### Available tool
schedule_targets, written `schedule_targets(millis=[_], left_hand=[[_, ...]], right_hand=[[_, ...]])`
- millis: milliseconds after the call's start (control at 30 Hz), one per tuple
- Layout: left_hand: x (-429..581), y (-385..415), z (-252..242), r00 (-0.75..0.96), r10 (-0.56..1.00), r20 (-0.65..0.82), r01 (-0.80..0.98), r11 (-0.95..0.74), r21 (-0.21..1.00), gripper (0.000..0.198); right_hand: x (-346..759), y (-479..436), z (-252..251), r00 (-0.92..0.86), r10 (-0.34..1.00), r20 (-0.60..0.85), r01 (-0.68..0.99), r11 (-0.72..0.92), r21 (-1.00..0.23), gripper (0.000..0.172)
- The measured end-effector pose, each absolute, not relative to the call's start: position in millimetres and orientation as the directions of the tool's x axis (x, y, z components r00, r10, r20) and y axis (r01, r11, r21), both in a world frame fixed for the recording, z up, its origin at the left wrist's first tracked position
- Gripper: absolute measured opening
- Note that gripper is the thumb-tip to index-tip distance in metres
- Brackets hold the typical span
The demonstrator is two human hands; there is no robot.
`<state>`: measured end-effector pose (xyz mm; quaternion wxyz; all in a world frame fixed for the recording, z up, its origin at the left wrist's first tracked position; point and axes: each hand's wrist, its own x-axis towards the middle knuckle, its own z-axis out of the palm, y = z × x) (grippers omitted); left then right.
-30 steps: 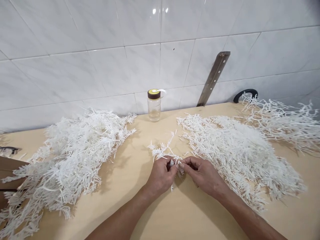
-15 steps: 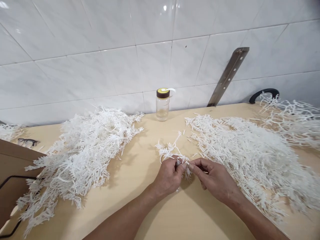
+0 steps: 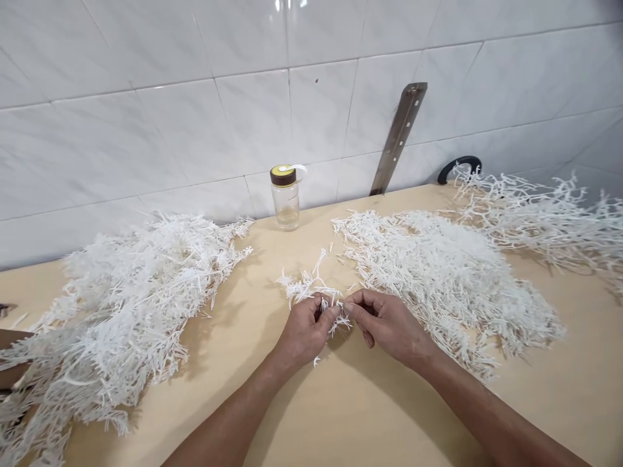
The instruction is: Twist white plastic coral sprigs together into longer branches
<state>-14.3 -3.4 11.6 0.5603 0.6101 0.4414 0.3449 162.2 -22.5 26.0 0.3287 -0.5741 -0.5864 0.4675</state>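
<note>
Left hand (image 3: 304,327) and right hand (image 3: 389,324) meeting fingertip to fingertip, both pinching white plastic sprig (image 3: 305,285). Sprig lying near middle of counter (image 3: 365,408), between left heap (image 3: 121,305) and right heap (image 3: 438,272). Sprig looking feather-light, thin, springy; prongs likely snapping if bent hard, so thicker stem looking like safest grip. Jar (image 3: 285,198) standing at counter's back edge. No label or writing reading clearly.

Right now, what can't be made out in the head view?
Head view only.
White plastic sprig: pinched part hidden by left hand and right hand.
Left pile: cut off by left and bottom edges.
Black handle: mostly hidden behind far-right pile.
Jar: contents too small to tell.
</note>
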Motion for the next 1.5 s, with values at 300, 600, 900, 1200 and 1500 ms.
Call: schedule_targets(millis=[300,600,900,1200,1500], left_hand=[[-15,-3,10,0.386,0.92,-0.07,0.189,-0.005,0.982,0.033],[-14,-5,16,0.409,0.908,-0.091,0.267,-0.024,0.963,0.034],[-15,-5,15,0.423,0.903,-0.076,0.253,-0.037,0.967,0.037],[-14,-5,12,0.412,0.908,-0.073,0.246,-0.035,0.969,0.04],[-15,-2,14,0.411,0.91,-0.053,0.324,-0.092,0.941,0.038]], right_hand=[[163,-21,25,-0.168,0.978,-0.124,0.396,-0.048,-0.917,0.032],[161,-21,27,-0.128,0.982,-0.138,0.388,-0.078,-0.918,0.021],[163,-20,27,-0.181,0.969,-0.167,0.353,-0.095,-0.931,0.025],[161,-21,19,-0.108,0.993,-0.055,0.469,0.002,-0.883,0.022],[154,-24,16,-0.162,0.935,0.314,0.736,0.326,-0.593,0.017]])
